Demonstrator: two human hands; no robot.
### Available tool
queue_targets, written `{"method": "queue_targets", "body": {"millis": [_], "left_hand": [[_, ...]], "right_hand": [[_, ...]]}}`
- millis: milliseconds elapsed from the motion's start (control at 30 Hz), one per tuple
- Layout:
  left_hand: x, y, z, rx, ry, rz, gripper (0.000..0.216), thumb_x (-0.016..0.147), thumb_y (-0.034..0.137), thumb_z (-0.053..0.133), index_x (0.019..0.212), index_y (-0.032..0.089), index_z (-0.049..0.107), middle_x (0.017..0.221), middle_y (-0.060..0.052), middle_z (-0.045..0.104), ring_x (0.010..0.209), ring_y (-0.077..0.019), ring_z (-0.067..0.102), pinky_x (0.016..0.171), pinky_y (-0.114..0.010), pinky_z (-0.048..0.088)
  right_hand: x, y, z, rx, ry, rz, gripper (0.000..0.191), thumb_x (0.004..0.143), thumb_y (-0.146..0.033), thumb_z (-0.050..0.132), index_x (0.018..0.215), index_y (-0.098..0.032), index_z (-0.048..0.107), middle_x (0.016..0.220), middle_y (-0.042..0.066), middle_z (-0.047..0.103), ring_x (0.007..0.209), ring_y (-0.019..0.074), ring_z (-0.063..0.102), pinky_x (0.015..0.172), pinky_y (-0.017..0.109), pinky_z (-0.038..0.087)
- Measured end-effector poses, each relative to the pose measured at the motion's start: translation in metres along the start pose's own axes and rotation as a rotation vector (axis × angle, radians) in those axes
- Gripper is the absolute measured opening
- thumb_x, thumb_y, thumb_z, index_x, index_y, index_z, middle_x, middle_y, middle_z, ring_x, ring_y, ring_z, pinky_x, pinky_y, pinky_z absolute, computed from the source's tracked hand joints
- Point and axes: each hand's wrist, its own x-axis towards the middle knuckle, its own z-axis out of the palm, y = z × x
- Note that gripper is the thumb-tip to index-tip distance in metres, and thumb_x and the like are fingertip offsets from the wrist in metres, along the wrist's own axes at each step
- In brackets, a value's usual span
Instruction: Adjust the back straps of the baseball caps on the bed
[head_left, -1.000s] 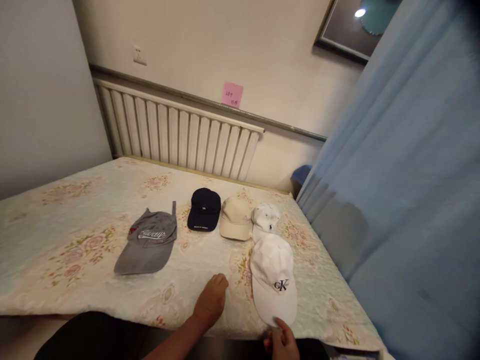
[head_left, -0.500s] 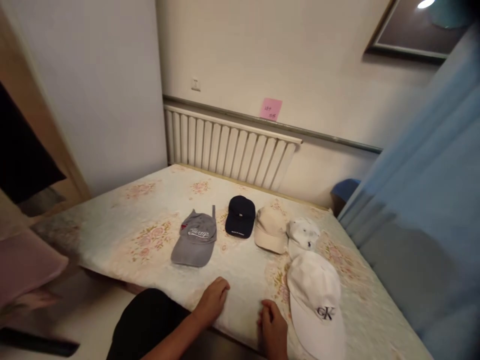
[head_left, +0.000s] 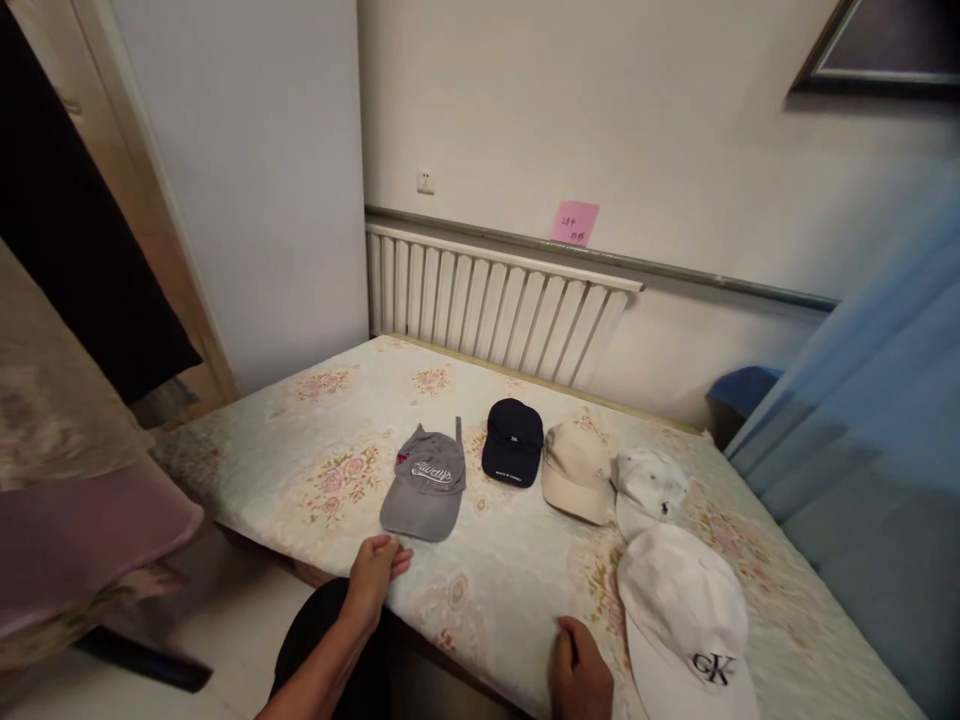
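Note:
Near the bed's front edge, my left hand (head_left: pixel 377 570) is just in front of the brim of a grey baseball cap (head_left: pixel 426 485). Its fingers are partly stretched out and hold nothing. My right hand (head_left: pixel 583 672) rests loosely curled at the same edge, left of a large white cap (head_left: pixel 686 600) with black letters. Behind that lies a smaller white cap (head_left: pixel 651 482) with a small dark logo. A beige cap (head_left: pixel 577 470) and a navy cap (head_left: pixel 513 443) continue the row toward the grey one.
The caps lie on a bed with a floral cover (head_left: pixel 300 430). A white radiator (head_left: pixel 495 300) stands behind it, under a pink note (head_left: pixel 575 222). Blue curtain (head_left: pixel 877 430) hangs at the right. Draped cloth (head_left: pixel 90 520) and a dark garment are at the left.
My left hand has moved left, up to the front of the grey cap's brim, and its fingers have loosened. The view has turned left; the caps lie as before.

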Motion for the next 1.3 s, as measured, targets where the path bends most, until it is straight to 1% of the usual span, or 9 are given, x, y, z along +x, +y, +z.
{"method": "queue_targets", "body": {"millis": [100, 167, 333, 467, 600, 767, 933, 1067, 1300], "left_hand": [[0.005, 0.002, -0.003, -0.216, -0.145, -0.146, 0.01, 0.083, 0.019, 0.059, 0.089, 0.012, 0.054, 0.089, -0.015, 0.068, 0.085, -0.024, 0.069, 0.08, -0.037, 0.055], [0.011, 0.004, -0.005, -0.359, -0.2, -0.249, 0.013, 0.083, 0.017, 0.059, 0.094, 0.011, 0.055, 0.093, -0.017, 0.068, 0.088, -0.0258, 0.069, 0.083, -0.039, 0.055], [0.027, 0.005, -0.004, -0.511, -0.193, -0.353, 0.013, 0.082, 0.01, 0.058, 0.093, 0.012, 0.053, 0.083, -0.011, 0.068, 0.082, -0.0235, 0.07, 0.085, -0.041, 0.055], [0.033, 0.008, 0.005, -0.61, -0.231, -0.398, 0.016, 0.084, 0.009, 0.055, 0.099, 0.014, 0.054, 0.088, -0.009, 0.069, 0.082, -0.0203, 0.07, 0.082, -0.039, 0.056], [0.032, 0.009, 0.018, -0.613, -0.221, -0.413, 0.025, 0.084, 0.006, 0.053, 0.107, 0.014, 0.053, 0.085, -0.007, 0.07, 0.077, -0.019, 0.07, 0.076, -0.034, 0.057], [0.013, 0.005, 0.025, -0.633, -0.25, -0.413, 0.03, 0.083, 0.005, 0.055, 0.112, 0.013, 0.052, 0.088, -0.009, 0.07, 0.08, -0.0206, 0.07, 0.078, -0.035, 0.057], [-0.017, -0.005, 0.025, -0.655, -0.328, -0.428, 0.031, 0.082, 0.006, 0.057, 0.111, 0.015, 0.053, 0.093, -0.007, 0.071, 0.087, -0.0212, 0.069, 0.085, -0.035, 0.054], [-0.039, -0.012, 0.025, -0.627, -0.387, -0.437, 0.036, 0.08, 0.007, 0.062, 0.113, 0.017, 0.052, 0.096, -0.007, 0.071, 0.088, -0.0214, 0.069, 0.086, -0.035, 0.054], [-0.063, -0.001, 0.028, -0.607, -0.486, -0.447, 0.035, 0.077, 0.01, 0.066, 0.109, 0.016, 0.052, 0.099, -0.009, 0.071, 0.089, -0.0223, 0.069, 0.089, -0.038, 0.052]], "right_hand": [[-0.001, 0.001, 0.001, -0.035, 0.022, -0.035, 0.036, 0.082, -0.041, 0.041, 0.091, -0.018, 0.066, 0.095, 0.011, 0.072, 0.088, 0.0265, 0.067, 0.08, 0.035, 0.051], [-0.001, 0.002, 0.001, -0.048, 0.033, -0.061, 0.035, 0.082, -0.041, 0.041, 0.09, -0.018, 0.066, 0.094, 0.011, 0.072, 0.087, 0.0263, 0.068, 0.079, 0.035, 0.051], [-0.003, 0.0, 0.002, -0.07, 0.046, -0.094, 0.036, 0.083, -0.041, 0.039, 0.091, -0.017, 0.066, 0.093, 0.011, 0.073, 0.085, 0.026, 0.068, 0.077, 0.035, 0.052], [-0.003, -0.001, 0.002, -0.083, 0.048, -0.122, 0.036, 0.084, -0.039, 0.039, 0.091, -0.016, 0.066, 0.093, 0.011, 0.073, 0.086, 0.0263, 0.069, 0.076, 0.035, 0.052], [-0.002, -0.001, 0.003, -0.104, 0.046, -0.141, 0.035, 0.084, -0.037, 0.039, 0.091, -0.017, 0.066, 0.092, 0.01, 0.073, 0.084, 0.0257, 0.069, 0.074, 0.033, 0.053], [-0.001, 0.0, 0.004, -0.111, 0.069, -0.168, 0.035, 0.084, -0.037, 0.039, 0.089, -0.017, 0.066, 0.091, 0.011, 0.073, 0.084, 0.0256, 0.069, 0.074, 0.033, 0.053], [-0.001, -0.002, 0.002, -0.082, 0.035, -0.148, 0.035, 0.085, -0.036, 0.038, 0.091, -0.016, 0.066, 0.092, 0.011, 0.072, 0.085, 0.0252, 0.069, 0.076, 0.033, 0.052], [-0.001, -0.005, -0.001, -0.049, 0.005, -0.114, 0.034, 0.084, -0.037, 0.039, 0.091, -0.017, 0.066, 0.092, 0.011, 0.072, 0.085, 0.0251, 0.068, 0.077, 0.033, 0.052], [0.003, -0.015, -0.012, 0.014, -0.049, -0.02, 0.032, 0.082, -0.037, 0.042, 0.089, -0.019, 0.067, 0.09, 0.01, 0.073, 0.084, 0.0242, 0.067, 0.077, 0.033, 0.051]]}}
